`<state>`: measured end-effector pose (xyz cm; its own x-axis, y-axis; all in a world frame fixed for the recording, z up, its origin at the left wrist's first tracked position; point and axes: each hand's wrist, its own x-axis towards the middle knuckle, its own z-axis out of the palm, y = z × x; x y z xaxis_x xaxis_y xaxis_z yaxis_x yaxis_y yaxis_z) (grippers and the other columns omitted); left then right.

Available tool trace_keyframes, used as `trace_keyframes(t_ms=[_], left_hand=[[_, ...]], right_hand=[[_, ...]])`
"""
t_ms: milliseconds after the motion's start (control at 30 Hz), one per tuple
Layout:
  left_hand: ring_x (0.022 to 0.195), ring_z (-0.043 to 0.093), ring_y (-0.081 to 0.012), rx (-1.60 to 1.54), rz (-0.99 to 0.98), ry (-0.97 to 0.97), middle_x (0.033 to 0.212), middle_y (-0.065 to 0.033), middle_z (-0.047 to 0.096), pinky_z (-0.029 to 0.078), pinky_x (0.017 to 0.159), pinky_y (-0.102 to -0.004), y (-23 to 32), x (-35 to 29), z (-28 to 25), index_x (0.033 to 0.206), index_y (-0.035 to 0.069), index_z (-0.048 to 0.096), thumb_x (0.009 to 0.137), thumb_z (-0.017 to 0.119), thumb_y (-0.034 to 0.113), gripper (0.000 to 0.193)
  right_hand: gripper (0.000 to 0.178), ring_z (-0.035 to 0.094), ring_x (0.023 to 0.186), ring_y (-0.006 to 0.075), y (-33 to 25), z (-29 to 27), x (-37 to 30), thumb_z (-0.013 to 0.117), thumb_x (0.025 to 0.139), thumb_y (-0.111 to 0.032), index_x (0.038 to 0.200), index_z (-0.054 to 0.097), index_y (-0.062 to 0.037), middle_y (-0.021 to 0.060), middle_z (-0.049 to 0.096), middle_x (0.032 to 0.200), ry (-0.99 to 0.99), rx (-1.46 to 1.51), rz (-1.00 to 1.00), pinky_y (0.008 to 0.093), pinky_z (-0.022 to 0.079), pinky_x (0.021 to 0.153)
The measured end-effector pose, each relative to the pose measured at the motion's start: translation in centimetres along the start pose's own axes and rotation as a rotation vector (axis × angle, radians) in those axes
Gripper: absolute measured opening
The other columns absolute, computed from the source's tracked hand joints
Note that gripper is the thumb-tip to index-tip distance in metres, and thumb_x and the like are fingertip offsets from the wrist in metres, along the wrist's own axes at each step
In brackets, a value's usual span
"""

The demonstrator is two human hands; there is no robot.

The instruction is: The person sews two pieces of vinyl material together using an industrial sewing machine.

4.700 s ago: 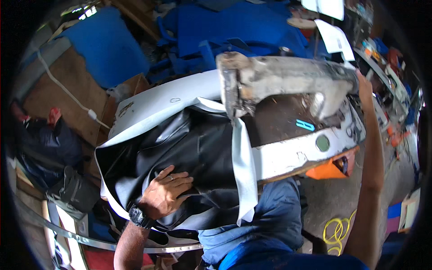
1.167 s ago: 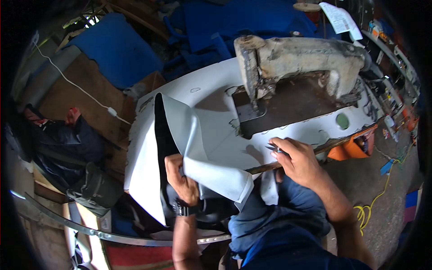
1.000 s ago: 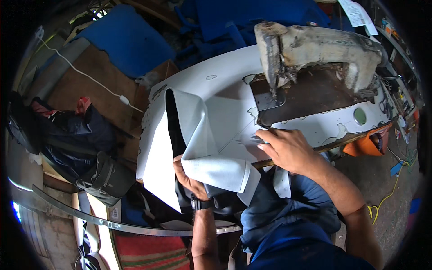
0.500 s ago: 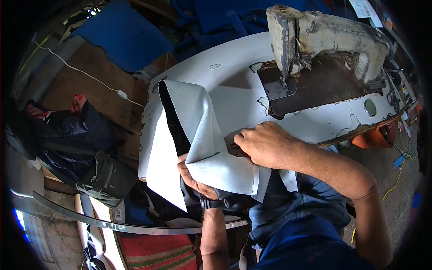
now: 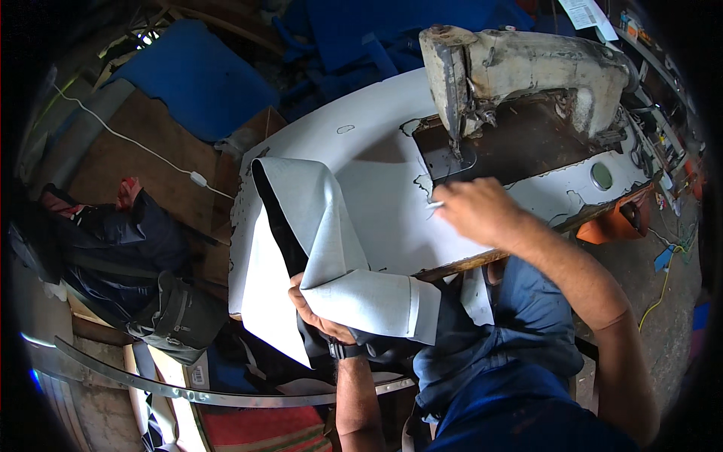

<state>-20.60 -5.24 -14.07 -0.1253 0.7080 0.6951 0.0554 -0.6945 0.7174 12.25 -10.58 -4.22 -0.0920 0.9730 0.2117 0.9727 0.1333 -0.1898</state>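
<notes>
A pale grey sheet of vinyl-like material point(image 5: 309, 197), dark on its inner side, stands folded and looped at the table's left front. My left hand point(image 5: 320, 322) grips its lower fold, with part of the fingers hidden under the sheet. My right hand point(image 5: 476, 212) is raised over the white table point(image 5: 376, 218), just in front of the sewing machine point(image 5: 520, 71). From its closed, slightly blurred fingers sticks out a small pale slim thing point(image 5: 434, 205), too small to name.
The machine's dark bed point(image 5: 512, 143) fills the table's right part, beside a round green-topped item point(image 5: 601, 176). An orange pouch point(image 5: 614, 220) hangs under the right edge. Dark bags point(image 5: 169, 316) lie left. A curved metal strip point(image 5: 218, 379) crosses the lower left.
My right hand has moved from beside the sheet's fold rightward toward the machine, and a small pale thing now shows in its fingers. The left hand keeps its grip. The view has shifted slightly.
</notes>
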Motion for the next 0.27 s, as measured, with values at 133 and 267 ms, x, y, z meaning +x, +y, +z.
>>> trace_keyframes(t_ms=[133,267], left_hand=[[0.094,0.070,-0.0196,-0.203,-0.307,0.159,0.116,-0.0110,0.066,0.064,0.084,-0.0376,1.9,-0.5,-0.1,0.132,0.003,0.056,0.109,0.061,0.028,0.034],[0.120,0.073,-0.0368,-0.339,-0.043,-0.026,0.138,-0.0262,0.066,0.066,0.094,-0.0481,9.9,0.1,4.4,0.144,0.002,0.052,0.105,0.064,0.044,0.059]], right_hand=[[0.038,0.070,0.114,0.0329,3.4,-1.3,-1.9,0.071,0.102,-0.036,0.127,0.070,-0.0062,0.0157,0.071,0.121,0.153,-0.169,0.064,0.0529,0.054,0.102],[0.045,0.057,0.135,0.0372,3.8,-1.8,-6.5,0.074,0.099,-0.036,0.131,0.068,-0.0043,0.0153,0.066,0.130,0.306,0.053,0.040,0.0502,0.048,0.110]])
